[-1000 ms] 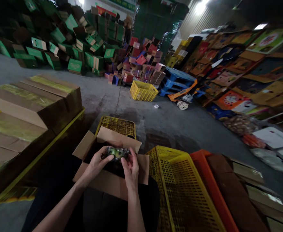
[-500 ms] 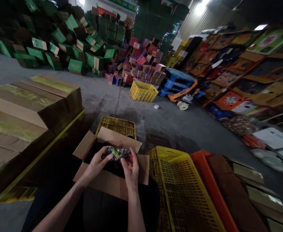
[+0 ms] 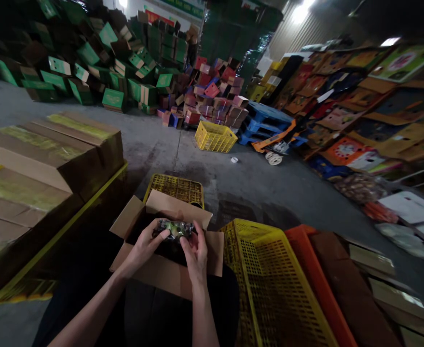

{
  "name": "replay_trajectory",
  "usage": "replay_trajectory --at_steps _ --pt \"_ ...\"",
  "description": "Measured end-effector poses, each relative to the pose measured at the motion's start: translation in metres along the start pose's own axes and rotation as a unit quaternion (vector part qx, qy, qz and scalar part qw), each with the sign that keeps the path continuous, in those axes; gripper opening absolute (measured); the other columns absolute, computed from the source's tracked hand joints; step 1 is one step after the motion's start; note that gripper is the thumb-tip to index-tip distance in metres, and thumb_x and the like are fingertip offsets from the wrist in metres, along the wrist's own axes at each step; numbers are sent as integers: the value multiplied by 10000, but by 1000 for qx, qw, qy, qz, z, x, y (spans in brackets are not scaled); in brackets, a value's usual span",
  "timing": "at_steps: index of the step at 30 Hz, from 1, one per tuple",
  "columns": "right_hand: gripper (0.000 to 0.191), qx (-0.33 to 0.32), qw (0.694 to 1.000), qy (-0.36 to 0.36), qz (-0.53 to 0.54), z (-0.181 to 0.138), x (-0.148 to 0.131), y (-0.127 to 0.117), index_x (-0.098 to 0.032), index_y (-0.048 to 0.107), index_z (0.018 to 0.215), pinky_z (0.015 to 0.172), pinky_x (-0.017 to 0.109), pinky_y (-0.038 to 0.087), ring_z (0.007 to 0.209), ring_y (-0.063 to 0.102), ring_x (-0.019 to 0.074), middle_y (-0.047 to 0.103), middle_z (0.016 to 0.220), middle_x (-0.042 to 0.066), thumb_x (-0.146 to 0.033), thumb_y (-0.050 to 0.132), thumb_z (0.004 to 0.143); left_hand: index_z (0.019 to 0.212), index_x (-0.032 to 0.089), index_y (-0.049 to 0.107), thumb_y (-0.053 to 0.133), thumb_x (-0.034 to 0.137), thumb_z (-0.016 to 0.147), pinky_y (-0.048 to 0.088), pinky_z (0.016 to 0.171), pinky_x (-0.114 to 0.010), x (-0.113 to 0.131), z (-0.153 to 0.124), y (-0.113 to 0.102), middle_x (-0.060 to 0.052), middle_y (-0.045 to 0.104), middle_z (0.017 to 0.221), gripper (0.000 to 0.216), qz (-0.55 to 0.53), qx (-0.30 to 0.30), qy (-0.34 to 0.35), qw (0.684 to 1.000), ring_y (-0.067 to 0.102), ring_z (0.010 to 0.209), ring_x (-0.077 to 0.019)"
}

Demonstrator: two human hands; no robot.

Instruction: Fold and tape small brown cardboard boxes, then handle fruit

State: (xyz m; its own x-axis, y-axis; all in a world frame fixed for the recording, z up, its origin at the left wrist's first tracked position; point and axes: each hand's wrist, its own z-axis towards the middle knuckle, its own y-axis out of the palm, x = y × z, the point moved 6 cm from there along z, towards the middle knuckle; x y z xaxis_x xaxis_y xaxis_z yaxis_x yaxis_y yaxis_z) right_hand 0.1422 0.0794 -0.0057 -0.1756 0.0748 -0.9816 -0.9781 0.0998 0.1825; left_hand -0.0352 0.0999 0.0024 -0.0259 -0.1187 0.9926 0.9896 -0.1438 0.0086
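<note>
A small shiny plastic-wrapped packet (image 3: 176,228) with green contents is pinched between both hands over an open cardboard box (image 3: 161,270) on my lap. My left hand (image 3: 144,246) grips its left end with thumb on top. My right hand (image 3: 196,253) grips its right end, fingers curled. The inside of the box is dark and its contents cannot be made out.
A yellow crate (image 3: 266,284) and an orange crate (image 3: 316,284) stand right of the box, another yellow crate (image 3: 177,187) beyond it. Taped cartons (image 3: 52,154) are stacked at left. Piles of green and red boxes (image 3: 125,72), a far yellow crate (image 3: 214,136) and blue pallets (image 3: 266,118) lie across the floor.
Almost nothing differs. My right hand's fingers have shifted slightly on the packet; the packet stays over the box.
</note>
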Motion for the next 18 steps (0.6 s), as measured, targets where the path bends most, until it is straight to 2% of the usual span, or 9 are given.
replay_trajectory --at_steps 10,14,16,18 --pt "703 21 999 2 -28 -2 -2 -3 -221 459 1475 995 425 550 1108 695 273 721 1206 103 -409 735 856 1197 197 598 574 453 957 475 926 -343 -4 1 2 -73 688 1124 352 -11 -13 6 1000 633 1041 -237" --pt "794 -3 999 -21 -35 -2 -6 2 -257 363 1538 1022 443 533 1186 658 272 681 1293 101 -384 742 852 1212 197 608 602 465 938 487 940 -357 -7 2 2 -79 692 1147 383 -14 -13 5 1000 638 1063 -247" --pt "755 -31 996 -35 -72 -1 -8 6 -279 417 1509 1035 438 522 1241 620 274 639 1361 91 -373 754 840 1219 194 622 623 478 921 490 971 -384 -8 3 3 -87 696 1164 412 -18 -17 1 1000 639 1090 -263" --pt "579 -31 990 -55 -126 1 -10 7 -257 566 1387 1013 413 531 1221 626 272 643 1348 90 -379 741 848 1256 199 621 611 502 924 483 1014 -422 -9 4 2 -100 682 1222 449 -31 0 -4 1000 626 1147 -283"
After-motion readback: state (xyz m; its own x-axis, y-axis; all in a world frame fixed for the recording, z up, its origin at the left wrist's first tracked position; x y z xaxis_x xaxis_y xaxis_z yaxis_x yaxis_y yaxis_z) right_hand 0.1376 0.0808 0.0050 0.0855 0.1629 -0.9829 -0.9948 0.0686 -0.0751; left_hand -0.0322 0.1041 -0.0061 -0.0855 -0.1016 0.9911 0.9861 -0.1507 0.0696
